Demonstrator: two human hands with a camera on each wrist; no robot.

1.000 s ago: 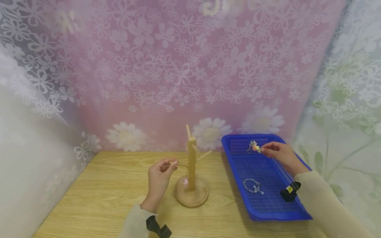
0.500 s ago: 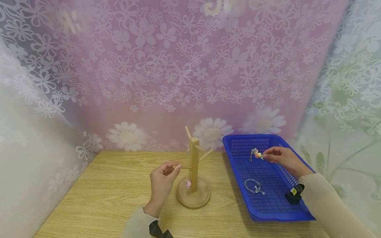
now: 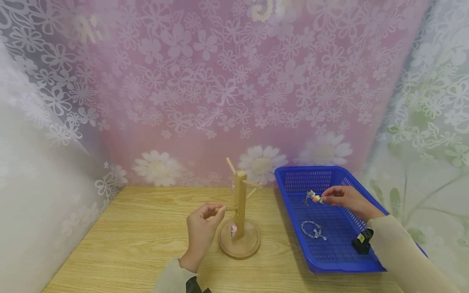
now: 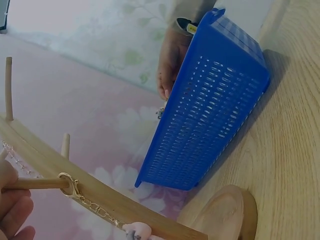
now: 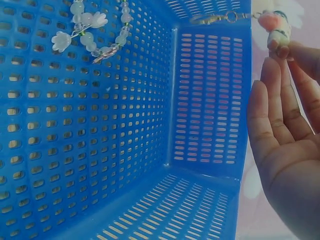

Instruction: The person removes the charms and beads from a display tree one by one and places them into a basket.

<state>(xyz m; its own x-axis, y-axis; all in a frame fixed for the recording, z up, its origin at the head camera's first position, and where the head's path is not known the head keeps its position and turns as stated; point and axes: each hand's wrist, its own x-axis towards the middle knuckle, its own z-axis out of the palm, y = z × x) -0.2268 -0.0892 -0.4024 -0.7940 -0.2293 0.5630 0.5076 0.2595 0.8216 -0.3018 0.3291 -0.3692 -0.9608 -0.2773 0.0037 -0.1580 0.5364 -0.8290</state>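
Fingers of the left hand (image 3: 201, 225) were curled round the tip of a low peg (image 3: 230, 209) on the wooden stand (image 3: 239, 219), pinching it at the end; in the left wrist view a gold clasp (image 4: 67, 182) sat hooked on that peg right beside the post, with its chain running down to a small pink charm (image 3: 233, 230) hanging near the round base. The stand stood upright on the wooden table (image 3: 128, 240), just left of the blue basket (image 3: 293, 179). Over the basket, the right hand (image 3: 346, 200) pinched a keychain (image 3: 315, 197) by its pink and orange charm between thumb and fingertips, the other fingers lying straight in the right wrist view, and the chain with its clasp (image 5: 207, 19) hung free above the mesh floor. A beaded bracelet (image 3: 312, 229) lay on the basket floor, nearer the person and apart from the held keychain. Flowered curtains (image 3: 234, 81) closed in the table on three sides.
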